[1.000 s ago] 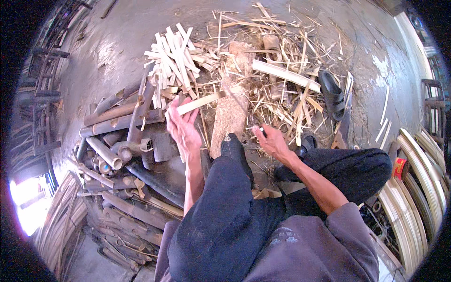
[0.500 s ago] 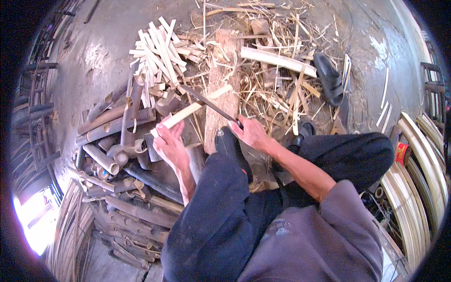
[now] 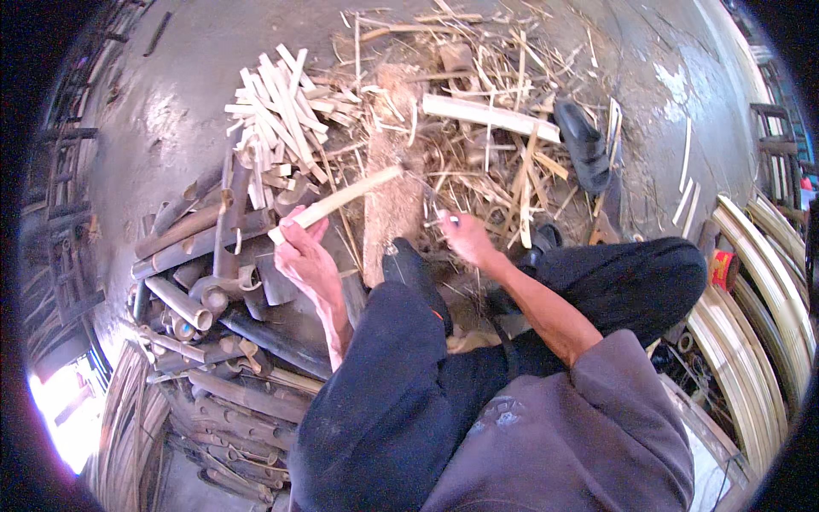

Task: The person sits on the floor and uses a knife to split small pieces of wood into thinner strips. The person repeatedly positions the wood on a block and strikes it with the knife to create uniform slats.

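Since the earlier frame your left hand (image 3: 309, 260) has swung its pale bamboo strip (image 3: 337, 203) up, tip on the wooden block (image 3: 391, 200), fingers wrapped around its near end. Your right hand (image 3: 465, 239) grips a thin blade (image 3: 433, 209), barely visible, just right of the block.

Pale bamboo strip (image 3: 339, 201), seemingly black sandal (image 3: 585, 145)

Perhaps a red-yellow packet (image 3: 723, 270), right edge
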`<move>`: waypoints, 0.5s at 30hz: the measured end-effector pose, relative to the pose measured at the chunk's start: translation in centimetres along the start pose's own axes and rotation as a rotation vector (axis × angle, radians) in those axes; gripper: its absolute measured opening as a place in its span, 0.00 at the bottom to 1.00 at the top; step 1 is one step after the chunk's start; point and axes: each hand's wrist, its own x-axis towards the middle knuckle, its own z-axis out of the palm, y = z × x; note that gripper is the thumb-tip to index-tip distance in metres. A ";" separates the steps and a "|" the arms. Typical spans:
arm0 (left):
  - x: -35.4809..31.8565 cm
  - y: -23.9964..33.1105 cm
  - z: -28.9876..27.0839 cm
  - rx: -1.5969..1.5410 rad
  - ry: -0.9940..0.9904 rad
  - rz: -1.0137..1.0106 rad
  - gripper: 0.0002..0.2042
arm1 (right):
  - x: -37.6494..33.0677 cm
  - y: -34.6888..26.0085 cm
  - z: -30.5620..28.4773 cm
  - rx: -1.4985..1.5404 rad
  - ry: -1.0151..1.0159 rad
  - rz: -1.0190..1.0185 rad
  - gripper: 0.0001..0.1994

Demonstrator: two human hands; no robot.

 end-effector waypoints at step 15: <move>2.2 -1.6 0.6 -0.564 -0.638 -0.677 0.18 | 0.4 -9.8 -7.6 -0.188 -0.006 -0.343 0.16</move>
